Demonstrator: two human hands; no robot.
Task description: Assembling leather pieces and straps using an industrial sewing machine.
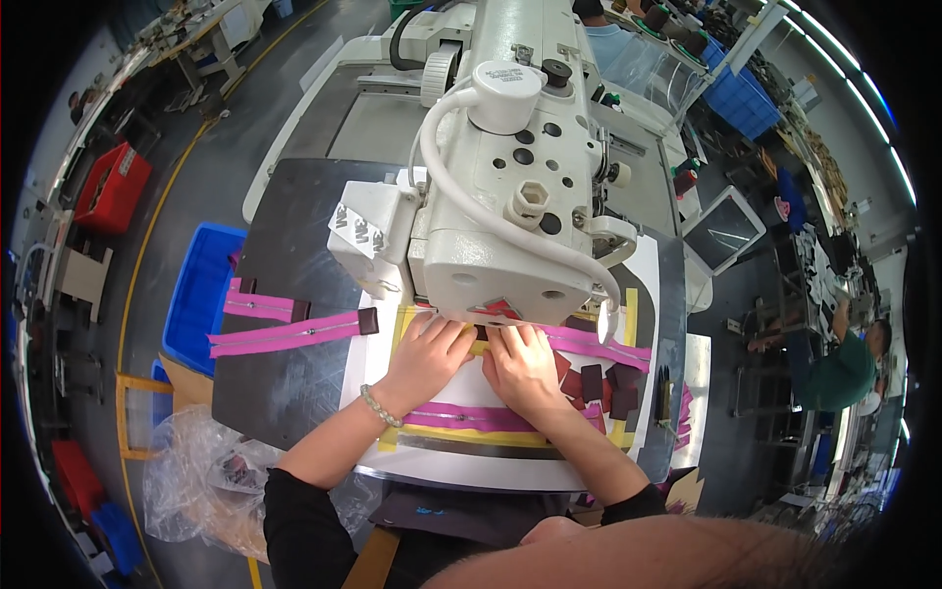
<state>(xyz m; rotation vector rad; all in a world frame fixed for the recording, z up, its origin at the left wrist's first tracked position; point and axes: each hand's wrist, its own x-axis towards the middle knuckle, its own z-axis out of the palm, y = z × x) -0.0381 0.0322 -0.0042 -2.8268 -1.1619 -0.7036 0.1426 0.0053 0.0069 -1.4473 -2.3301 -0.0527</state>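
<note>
Below the white sewing machine head (505, 260), my left hand (437, 351) rests with bent, slightly parted fingers beside a small dark piece (478, 332). My right hand (520, 365) is curled at the same spot, its fingertips partly hidden; a pink zipper (608, 346) extends rightward from there. Another pink zipper (461, 415) lies below both hands on the yellow-taped white board (358, 388). Small dark-red and black patches (592, 383) lie right of my right hand. Two pink zippers with dark end tabs (280, 339) lie at the left on the dark table (275, 402).
A blue bin (179, 324) and crumpled plastic (196, 461) are beside the table's left. A red bin (126, 162) stands farther left. A co-worker in green (849, 368) is at a bench on the right; another person (599, 34) is behind the machine.
</note>
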